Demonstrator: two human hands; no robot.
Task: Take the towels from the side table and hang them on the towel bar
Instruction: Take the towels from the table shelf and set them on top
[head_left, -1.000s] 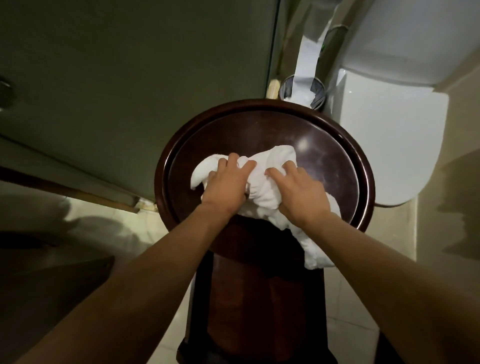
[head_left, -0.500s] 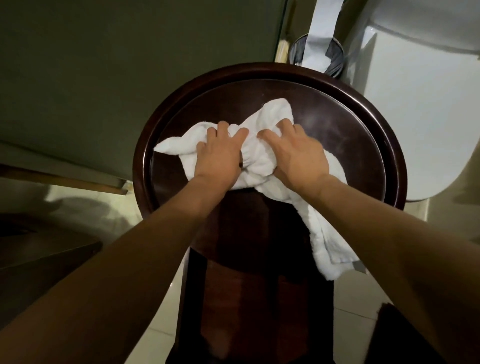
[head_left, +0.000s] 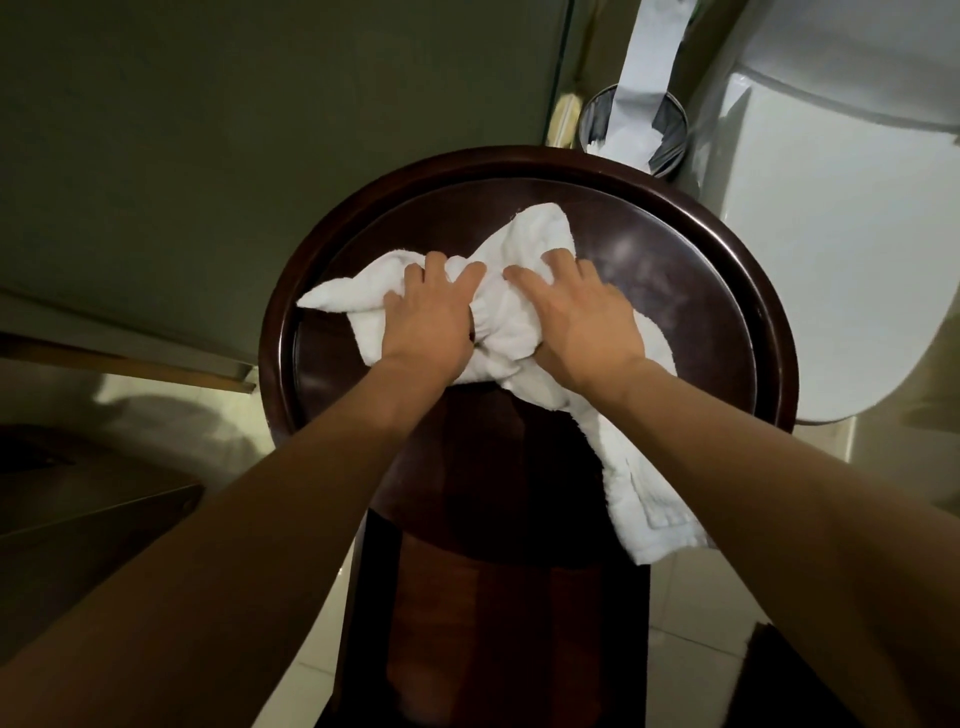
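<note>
Lying crumpled on the round bench top is one white terry towel (head_left: 524, 291), bunched at the centre where both hands press into it. One corner of the towel points to 9 o'clock and reaches almost to the raised rim; a second lobe rises toward 12 o'clock; a long tail runs off toward 5 o'clock, passes over the bench edge and hangs below it, hemmed end lowest.

Left hand (head_left: 428, 325): palm down on the towel's left half, fingers curled into the folds, grip closed on a gather of cloth. Right hand (head_left: 576, 322): palm down on the right half, fingertips dug into the cloth near the upper lobe, thumb side toward the left hand; grip closed on the towel too. The two hands sit just beside each other, a ridge of cloth between them. Both forearms are bare and enter from the lower frame edge.

Bench (head_left: 727, 249): dark polished wood, circular, with a raised lip all round; its dark wooden base shows below at 6 o'clock. Only this one towel is visible on it.

Surroundings: a white toilet (head_left: 831, 234) at 2 to 3 o'clock, close beside the bench. A small round waste bin (head_left: 670, 135) with a dark liner at 12 to 1 o'clock, behind the bench rim, white paper in it. A dull green wall panel (head_left: 260, 130) fills 9 to 12 o'clock. Pale floor tiles (head_left: 171, 410) show at 8 o'clock and 4 o'clock.
</note>
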